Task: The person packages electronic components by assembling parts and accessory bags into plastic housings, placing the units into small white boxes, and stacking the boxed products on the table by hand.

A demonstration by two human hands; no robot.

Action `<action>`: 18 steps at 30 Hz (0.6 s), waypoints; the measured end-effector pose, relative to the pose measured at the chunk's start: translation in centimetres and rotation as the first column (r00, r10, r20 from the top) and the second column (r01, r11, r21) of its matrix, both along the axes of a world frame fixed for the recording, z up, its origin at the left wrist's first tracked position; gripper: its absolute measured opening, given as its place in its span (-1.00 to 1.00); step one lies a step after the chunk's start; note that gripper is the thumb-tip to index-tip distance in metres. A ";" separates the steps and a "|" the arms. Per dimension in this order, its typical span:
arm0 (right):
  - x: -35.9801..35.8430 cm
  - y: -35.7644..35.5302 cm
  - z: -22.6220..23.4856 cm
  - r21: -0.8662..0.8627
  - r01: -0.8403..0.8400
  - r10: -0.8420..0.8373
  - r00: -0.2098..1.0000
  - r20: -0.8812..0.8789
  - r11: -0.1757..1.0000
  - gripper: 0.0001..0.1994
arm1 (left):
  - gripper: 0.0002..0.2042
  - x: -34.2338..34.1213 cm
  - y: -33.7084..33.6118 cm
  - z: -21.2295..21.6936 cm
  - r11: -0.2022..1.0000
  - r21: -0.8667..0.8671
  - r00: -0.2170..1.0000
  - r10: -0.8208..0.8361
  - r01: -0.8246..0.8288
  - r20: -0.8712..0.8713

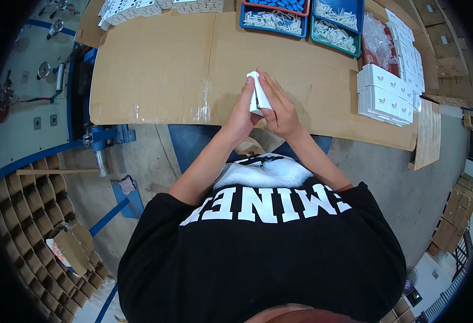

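A small white box (256, 92) is held between my two hands, just above the near edge of the cardboard-covered table (155, 70). My left hand (239, 113) grips it along its left side, thumb near the top. On the other side my right hand (281, 107) wraps it, with fingers stretched over the far end and the thumb at the near end. A dark narrow gap runs down the box between two white faces. What lies inside cannot be made out.
At the back stand blue trays (274, 33) of small white pieces, a red tray (295, 9) of blue pieces and a green tray (349, 52). White boxes (384, 97) are stacked at the right, beside a clear plastic bag (377, 40). More white boxes (131, 9) line the far left.
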State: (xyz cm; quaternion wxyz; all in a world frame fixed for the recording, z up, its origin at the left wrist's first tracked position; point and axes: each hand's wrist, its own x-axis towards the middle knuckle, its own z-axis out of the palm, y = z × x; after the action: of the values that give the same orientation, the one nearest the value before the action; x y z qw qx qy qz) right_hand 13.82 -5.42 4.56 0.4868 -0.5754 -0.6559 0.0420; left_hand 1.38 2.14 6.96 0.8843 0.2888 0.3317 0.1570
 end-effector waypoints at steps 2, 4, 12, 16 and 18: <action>-0.2 -0.1 -0.2 -0.002 -0.015 0.014 0.999 -0.040 1.000 -0.37 | -0.42 -0.1 -0.1 -0.2 1.000 -0.007 1.000 -0.003 0.003 0.016; -0.1 -0.1 -0.2 -0.003 -0.029 0.029 0.996 -0.079 1.000 -0.36 | -0.41 -0.1 -0.2 -0.3 1.000 0.007 1.000 0.003 -0.003 0.009; -1.3 -0.2 1.0 -0.176 0.122 -0.179 0.917 -0.356 0.977 -0.52 | -0.41 0.7 0.3 -2.7 0.801 0.579 0.989 0.132 -0.148 0.071; -1.6 -0.5 0.7 -0.187 0.084 -0.148 0.921 -0.361 0.979 -0.55 | -0.40 0.2 0.2 -2.2 0.718 0.675 0.985 0.142 -0.168 0.095; -2.1 -0.5 0.5 -0.125 0.133 -0.165 0.940 -0.299 0.983 -0.60 | -0.39 0.2 -0.1 -2.4 0.668 0.720 0.982 0.154 -0.187 0.112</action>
State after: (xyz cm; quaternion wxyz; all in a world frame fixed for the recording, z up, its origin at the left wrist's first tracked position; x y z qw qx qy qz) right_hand 11.74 -5.95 5.10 0.5548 -0.6340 -0.5234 0.1280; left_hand 1.61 2.04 4.52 0.6850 0.5800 0.2493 0.3636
